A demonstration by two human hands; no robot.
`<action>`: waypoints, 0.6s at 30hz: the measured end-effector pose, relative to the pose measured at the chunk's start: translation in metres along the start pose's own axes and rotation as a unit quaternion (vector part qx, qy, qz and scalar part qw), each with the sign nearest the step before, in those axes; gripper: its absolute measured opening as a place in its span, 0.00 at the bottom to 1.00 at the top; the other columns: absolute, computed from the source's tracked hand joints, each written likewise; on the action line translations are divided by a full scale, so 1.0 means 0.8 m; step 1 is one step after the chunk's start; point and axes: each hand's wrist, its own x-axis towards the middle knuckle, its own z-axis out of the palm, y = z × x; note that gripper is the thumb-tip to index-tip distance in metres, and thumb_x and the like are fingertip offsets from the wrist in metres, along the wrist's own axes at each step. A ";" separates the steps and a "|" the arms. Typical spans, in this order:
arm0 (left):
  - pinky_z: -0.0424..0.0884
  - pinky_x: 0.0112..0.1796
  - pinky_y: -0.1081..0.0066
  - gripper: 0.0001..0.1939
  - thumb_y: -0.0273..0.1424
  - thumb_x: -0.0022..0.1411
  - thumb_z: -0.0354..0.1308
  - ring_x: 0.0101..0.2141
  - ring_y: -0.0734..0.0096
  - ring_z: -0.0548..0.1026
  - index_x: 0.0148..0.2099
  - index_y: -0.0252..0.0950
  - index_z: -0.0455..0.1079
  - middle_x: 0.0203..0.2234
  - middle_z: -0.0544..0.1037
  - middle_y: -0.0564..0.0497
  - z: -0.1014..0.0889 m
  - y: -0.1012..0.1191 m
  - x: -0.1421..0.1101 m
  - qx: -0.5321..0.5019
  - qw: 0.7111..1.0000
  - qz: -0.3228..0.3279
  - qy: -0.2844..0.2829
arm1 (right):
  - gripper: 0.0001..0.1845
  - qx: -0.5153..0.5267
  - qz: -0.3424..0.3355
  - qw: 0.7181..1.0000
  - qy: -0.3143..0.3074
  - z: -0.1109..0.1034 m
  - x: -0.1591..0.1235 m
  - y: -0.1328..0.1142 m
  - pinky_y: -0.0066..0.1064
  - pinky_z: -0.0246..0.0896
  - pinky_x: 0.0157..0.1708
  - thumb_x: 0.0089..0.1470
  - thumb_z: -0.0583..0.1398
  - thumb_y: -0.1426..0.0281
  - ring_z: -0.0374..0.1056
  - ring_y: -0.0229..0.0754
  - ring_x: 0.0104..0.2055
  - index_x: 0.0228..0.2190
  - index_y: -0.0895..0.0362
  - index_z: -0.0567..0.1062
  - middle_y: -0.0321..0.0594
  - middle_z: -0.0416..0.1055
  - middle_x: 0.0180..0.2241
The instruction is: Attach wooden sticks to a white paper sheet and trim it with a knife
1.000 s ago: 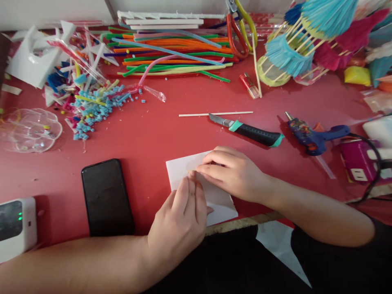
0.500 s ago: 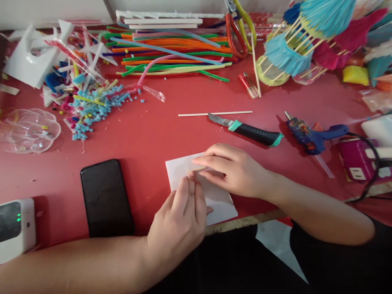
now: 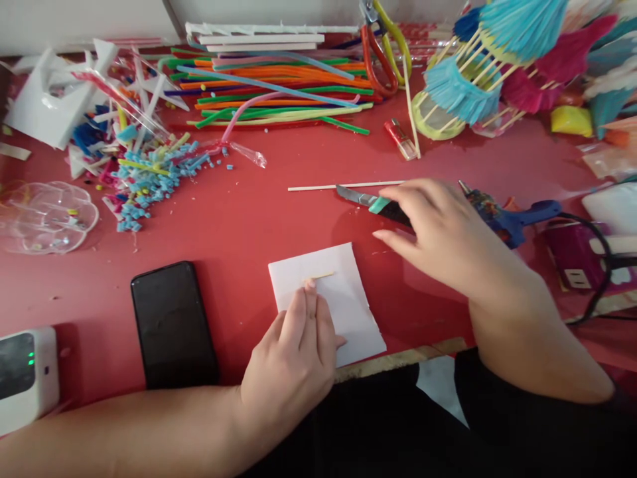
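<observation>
On the red tabletop (image 3: pixel 239 212), left to right: one black phone (image 3: pixel 174 325), flat; one left hand (image 3: pixel 293 352), fingers bunched narrow, whether pinching or merely pressing unclear from above; one short stick (image 3: pixel 324 275), its left end at those fingertips, the rest exposed upon one white card (image 3: pixel 351 309); one craft knife (image 3: pixel 378 204), blade leftward, handle partly covered; one right hand (image 3: pixel 440 232) over that handle, thumb spread wide from its fingers.
</observation>
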 end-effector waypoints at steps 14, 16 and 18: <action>0.80 0.45 0.67 0.25 0.38 0.72 0.51 0.48 0.56 0.79 0.52 0.16 0.72 0.50 0.78 0.30 0.000 0.000 0.001 -0.004 1.000 0.009 -0.014 | 0.23 0.100 -0.129 0.981 -0.101 -0.034 0.006 -0.019 0.35 0.68 0.36 0.61 0.53 0.73 0.73 0.43 0.39 0.57 0.55 0.70 0.45 0.74 0.47; 0.80 0.43 0.66 0.25 0.38 0.72 0.52 0.47 0.54 0.80 0.51 0.15 0.72 0.49 0.79 0.30 0.000 -0.001 0.002 -0.007 1.000 0.006 -0.005 | 0.22 0.091 -0.162 0.974 -0.126 -0.036 0.011 -0.023 0.33 0.66 0.33 0.61 0.52 0.73 0.73 0.43 0.38 0.56 0.56 0.71 0.44 0.75 0.45; 0.81 0.42 0.66 0.24 0.37 0.71 0.52 0.47 0.53 0.80 0.50 0.15 0.72 0.48 0.79 0.29 0.001 -0.001 0.003 -0.011 1.000 0.002 0.004 | 0.24 0.069 -0.211 0.959 -0.175 -0.037 0.014 -0.021 0.30 0.63 0.31 0.61 0.53 0.73 0.72 0.40 0.35 0.57 0.53 0.71 0.41 0.76 0.41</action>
